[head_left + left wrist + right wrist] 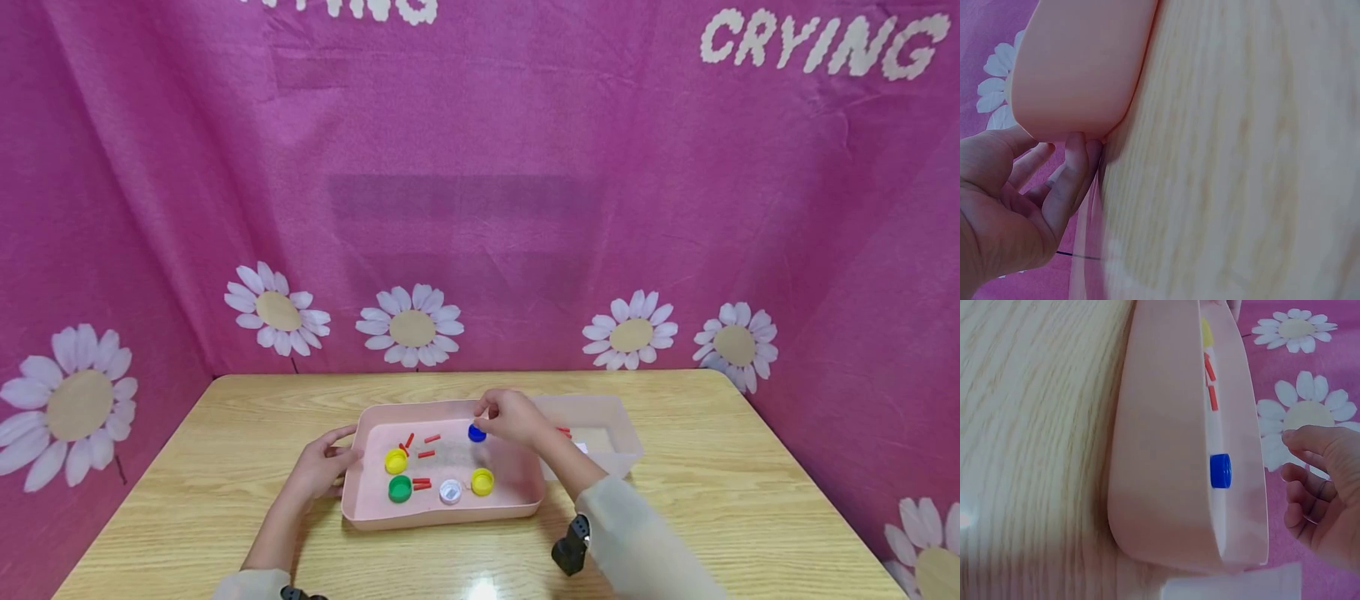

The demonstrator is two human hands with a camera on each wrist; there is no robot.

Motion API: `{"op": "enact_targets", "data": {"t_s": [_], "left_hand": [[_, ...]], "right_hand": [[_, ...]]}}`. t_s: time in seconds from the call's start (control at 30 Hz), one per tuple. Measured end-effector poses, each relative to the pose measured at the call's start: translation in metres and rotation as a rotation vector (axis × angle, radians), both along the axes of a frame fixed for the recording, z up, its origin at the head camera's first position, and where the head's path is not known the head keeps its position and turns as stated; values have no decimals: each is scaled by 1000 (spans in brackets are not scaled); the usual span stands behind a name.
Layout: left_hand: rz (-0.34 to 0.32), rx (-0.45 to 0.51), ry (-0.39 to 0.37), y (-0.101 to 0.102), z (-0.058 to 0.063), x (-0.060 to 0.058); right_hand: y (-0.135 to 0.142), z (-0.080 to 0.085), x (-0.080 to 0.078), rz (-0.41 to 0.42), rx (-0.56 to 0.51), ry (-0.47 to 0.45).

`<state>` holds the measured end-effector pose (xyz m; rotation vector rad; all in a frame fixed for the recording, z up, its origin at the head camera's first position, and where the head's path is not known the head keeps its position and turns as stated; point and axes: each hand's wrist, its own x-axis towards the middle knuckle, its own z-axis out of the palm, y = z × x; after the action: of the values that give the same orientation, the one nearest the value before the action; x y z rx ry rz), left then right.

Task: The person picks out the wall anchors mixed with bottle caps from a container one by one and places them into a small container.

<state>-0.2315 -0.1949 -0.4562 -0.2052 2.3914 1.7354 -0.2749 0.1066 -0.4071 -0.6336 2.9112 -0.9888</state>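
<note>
A pink tray [442,523] lies on the table with several bottle caps and short red sticks in it. My left hand [321,467] rests against its left end; in the left wrist view the fingers [1075,159] touch the outside of the end wall. Over the tray's far right part hovers my right hand [513,417], its fingers loosely bent. Below it sits a blue bottle cap [477,432], apart from the fingers in the right wrist view, where nothing shows between thumb and fingers. Two yellow caps [482,482], a green cap [401,488] and a white cap [450,492] lie nearby.
A translucent white bin [626,446] stands against the tray's right side, holding some red sticks [564,432]; my right forearm partly covers it. Red sticks [422,481] lie between the caps at the tray's left. Behind the table hangs a magenta curtain [480,250] with daisies.
</note>
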Motion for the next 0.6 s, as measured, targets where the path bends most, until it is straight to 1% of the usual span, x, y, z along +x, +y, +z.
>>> {"op": "enact_targets", "data": {"t_s": [0.17, 0.3, 0.37, 0.43, 0.5, 0.6], "left_hand": [[6, 1, -2, 1, -1, 0], [5, 7, -1, 1, -1, 1], [0, 6, 2, 1, -2, 1], [1, 0, 5, 1, -2, 1], [9, -4, 4, 0, -2, 1], [8, -9, 4, 0, -2, 1]], "right_hand": [[-8, -4, 1, -11, 7, -23], [-14, -8, 2, -37, 87, 16], [-18, -10, 3, -58, 140, 22], [-22, -12, 4, -70, 160, 4], [-26, -14, 4, -61, 131, -40], [-32, -18, 3, -27, 51, -85]]}}
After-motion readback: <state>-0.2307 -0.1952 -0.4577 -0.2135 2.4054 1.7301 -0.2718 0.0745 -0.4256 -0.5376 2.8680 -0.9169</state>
